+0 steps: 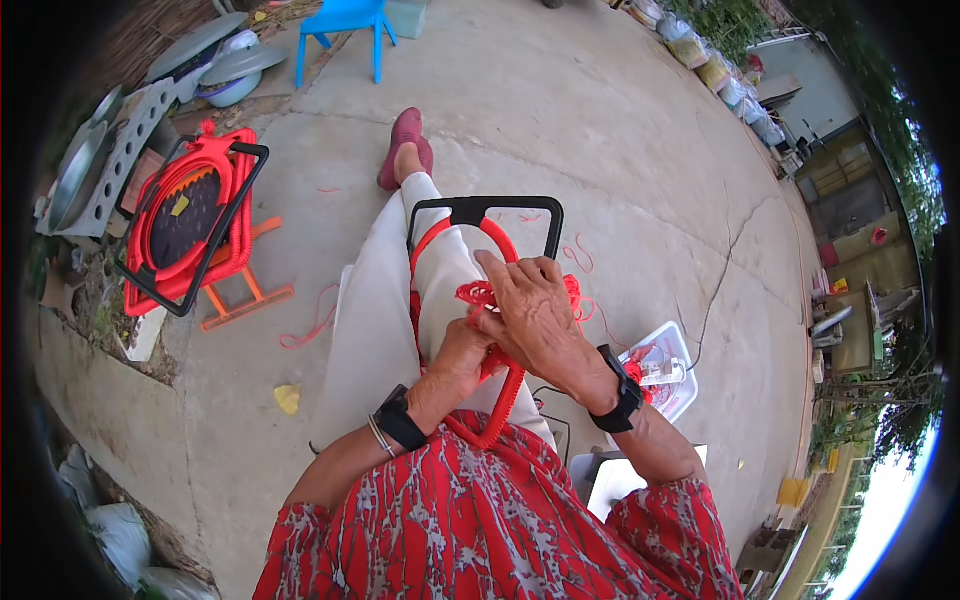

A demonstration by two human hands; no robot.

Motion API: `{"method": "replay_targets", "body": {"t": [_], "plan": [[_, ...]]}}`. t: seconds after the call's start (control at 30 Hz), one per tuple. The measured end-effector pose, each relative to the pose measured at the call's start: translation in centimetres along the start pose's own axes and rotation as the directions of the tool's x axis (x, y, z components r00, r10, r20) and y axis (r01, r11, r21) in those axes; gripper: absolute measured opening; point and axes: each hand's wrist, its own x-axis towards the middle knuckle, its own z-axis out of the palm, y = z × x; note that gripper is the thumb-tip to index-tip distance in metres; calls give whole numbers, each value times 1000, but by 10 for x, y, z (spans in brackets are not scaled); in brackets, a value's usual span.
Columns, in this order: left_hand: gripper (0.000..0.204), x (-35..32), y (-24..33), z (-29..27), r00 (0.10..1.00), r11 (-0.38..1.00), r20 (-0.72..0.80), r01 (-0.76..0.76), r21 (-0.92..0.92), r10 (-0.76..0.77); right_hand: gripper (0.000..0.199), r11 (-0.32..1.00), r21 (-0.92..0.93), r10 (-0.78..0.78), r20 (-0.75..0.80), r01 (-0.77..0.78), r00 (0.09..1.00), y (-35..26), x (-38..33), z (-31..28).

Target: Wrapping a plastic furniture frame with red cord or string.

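Right now both my hands are busy on the red hoop frame (497, 300) that rests on my lap, leaning against my knee, its black handle bar (486, 210) pointing away from me. My right hand (535, 310) lies over the tangle of red cord (480, 294) near the middle of the hoop, fingers curled and pressing on it; my left hand (462, 358) grips the hoop's rim from below, closed around it together with some of the cord. The two hands touch each other. Whether the cord is pinched between my right fingertips I cannot tell, since the back of the hand hides them.

Judging by what shows, the work is partly done: red cord already sits bunched on this frame, but most of the hoop's span looks bare, so a good deal seems left.

A second, similar red frame (190, 225) stands to my left on the concrete floor (620, 130), propped against an orange stand (245, 290). Loose red cord scraps (310, 325) lie on the ground. A white basket (668, 370) with small things sits beside my right wrist. A blue plastic chair (345, 25) is well apart, ahead. Nothing stands in my way.
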Motion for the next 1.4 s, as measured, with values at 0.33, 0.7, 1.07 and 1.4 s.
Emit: {"method": "replay_targets", "body": {"t": [0.33, 0.7, 1.07, 1.4], "plan": [[17, -4, 7, 9, 999, 999, -17, 36, 11, -36, 29, 976, -161, -162, -66, 150, 985, 35, -30, -8], [28, 0, 2, -3, 993, 999, 118, 27, -30, -23, 28, -239, 916, 513, -164, 323, 843, 127, -87, -133], [28, -1, 8, 0, 994, 999, 109, 18, -39, -14, 33, 320, 819, 799, -504, 476, 329, 278, -237, -225], [27, -3, 5, 1, 999, 999, 31, 12, 40, -13, 13, 948, -110, -291, 91, 300, 952, 40, 23, -43]]}}
